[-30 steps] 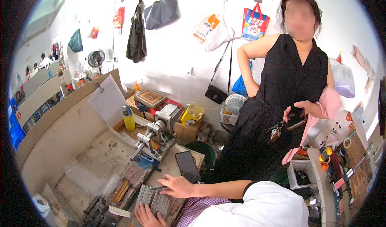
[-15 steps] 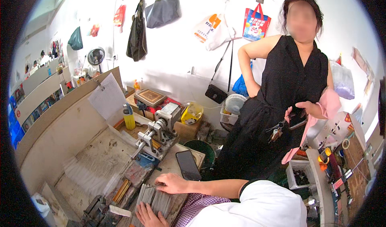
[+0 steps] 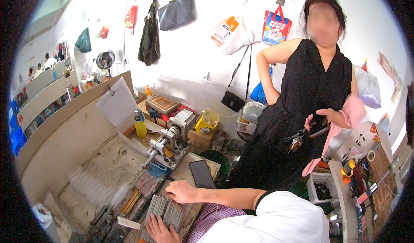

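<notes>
On the bench at the bottom lies a bundle of thin grey strips [image 3: 173, 215], set side by side in rows. My left hand [image 3: 160, 231] rests flat on the near part of the bundle, its fingers spread. At the far end of the strips is my right hand [image 3: 183, 192], fingers curled and thumb drawn in. A thin dark sliver seems to show at its fingertips, too small to name. Beyond this hand a dark phone [image 3: 202, 175] lies on a board.
A small metal machine with a shaft [image 3: 170, 136] stands past the hands, near a yellow bottle [image 3: 140, 124]. A white-handled tool [image 3: 129, 223] lies left of the strips. Facing the bench stands a person in black [image 3: 317, 79], holding keys and a pink cloth.
My right hand has lifted slightly off the far end of the strips, its fingers more curled. My left hand stays on the bundle. The view has shifted a little.
</notes>
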The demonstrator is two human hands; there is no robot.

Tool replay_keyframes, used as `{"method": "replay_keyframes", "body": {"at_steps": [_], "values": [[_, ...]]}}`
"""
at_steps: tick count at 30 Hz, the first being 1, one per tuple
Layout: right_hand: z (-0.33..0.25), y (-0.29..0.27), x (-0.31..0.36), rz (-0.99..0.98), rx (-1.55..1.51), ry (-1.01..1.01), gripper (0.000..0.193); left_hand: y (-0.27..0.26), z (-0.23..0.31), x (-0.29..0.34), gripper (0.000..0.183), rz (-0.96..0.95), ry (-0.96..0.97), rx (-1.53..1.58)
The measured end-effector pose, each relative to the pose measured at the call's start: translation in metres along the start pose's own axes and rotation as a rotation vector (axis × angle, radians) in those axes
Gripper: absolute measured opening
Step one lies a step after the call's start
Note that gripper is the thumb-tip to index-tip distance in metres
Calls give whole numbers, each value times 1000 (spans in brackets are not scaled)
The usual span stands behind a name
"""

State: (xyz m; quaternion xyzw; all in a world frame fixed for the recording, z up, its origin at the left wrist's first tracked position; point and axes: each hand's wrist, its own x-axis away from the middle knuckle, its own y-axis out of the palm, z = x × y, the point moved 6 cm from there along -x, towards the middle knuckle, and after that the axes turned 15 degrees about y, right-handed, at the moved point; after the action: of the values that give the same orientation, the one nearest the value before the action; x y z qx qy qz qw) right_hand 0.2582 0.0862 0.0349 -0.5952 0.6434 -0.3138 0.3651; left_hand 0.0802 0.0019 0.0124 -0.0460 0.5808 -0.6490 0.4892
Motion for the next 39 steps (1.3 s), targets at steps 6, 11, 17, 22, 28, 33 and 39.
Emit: {"method": "replay_keyframes", "body": {"at_steps": [6, 11, 17, 22, 28, 33, 39], "values": [[-6, -1, -1, 9, 197, -36, 9, -1, 1, 1, 50, 3, 24, 3], [-1, -10, 2, 34, 379, -76, 13, -4, 3, -2, 51, 5, 21, 22], [-5, -22, 6, 19, 405, -98, 16, -2, 3, -2, 49, 23, 32, -17], [-1, -33, 5, 31, 484, -86, 20, -5, 4, -3, 50, 32, 35, -13], [27, -76, 7, 103, 532, -22, 15, -2, 3, -5, 50, -11, 9, -14], [29, -84, 20, -15, 407, -124, 9, -1, 4, 1, 52, -12, -8, -14], [42, -142, 34, -28, 638, -73, 9, -1, 6, -2, 52, 1, 21, -16]]}}
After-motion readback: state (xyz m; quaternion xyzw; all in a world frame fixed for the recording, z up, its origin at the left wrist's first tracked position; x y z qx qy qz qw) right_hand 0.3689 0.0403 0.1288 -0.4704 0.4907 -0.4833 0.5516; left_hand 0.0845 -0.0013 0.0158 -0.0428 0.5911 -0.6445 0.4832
